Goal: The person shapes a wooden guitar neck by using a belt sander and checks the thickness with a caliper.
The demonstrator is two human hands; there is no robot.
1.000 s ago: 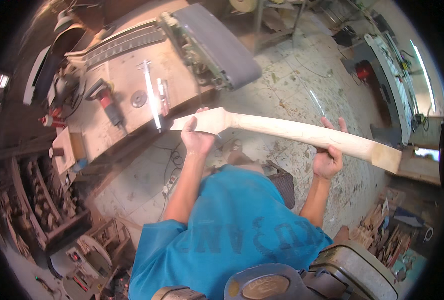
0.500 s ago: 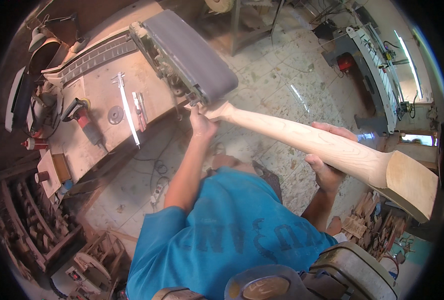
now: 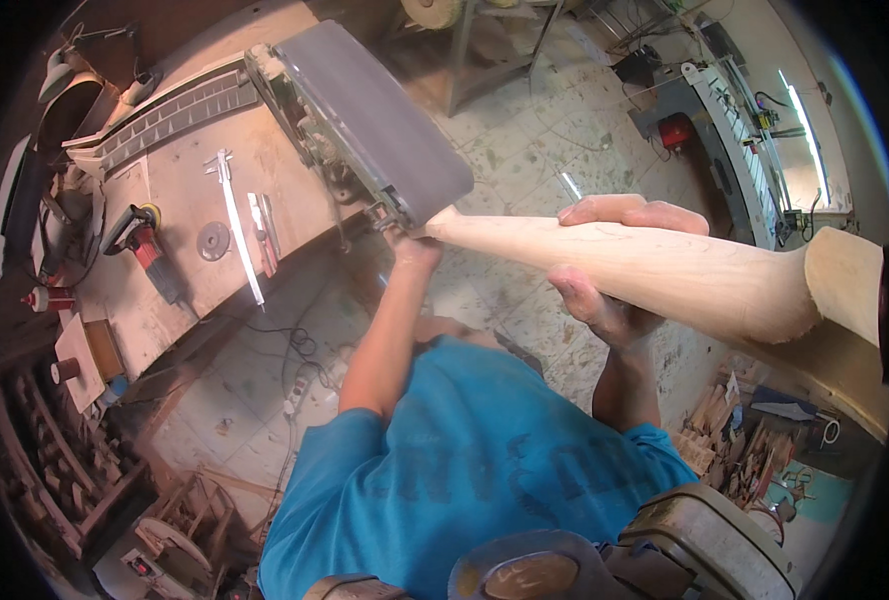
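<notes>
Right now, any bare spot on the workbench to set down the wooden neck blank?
Partly. The workbench has a bare strip between the metal ruler and the belt sander, holding only a small tool. Its left end is crowded: power tool, round disc. Both hands, left and right, grip the neck blank.

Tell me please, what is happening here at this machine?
A person in a blue shirt holds a long pale wooden piece, shaped like an instrument neck, with both hands. The left hand grips its narrow end, which meets the grey belt of a belt sander. The right hand wraps around the middle of the piece. On the dusty workbench beside the sander lie a caliper and other tools.
</notes>
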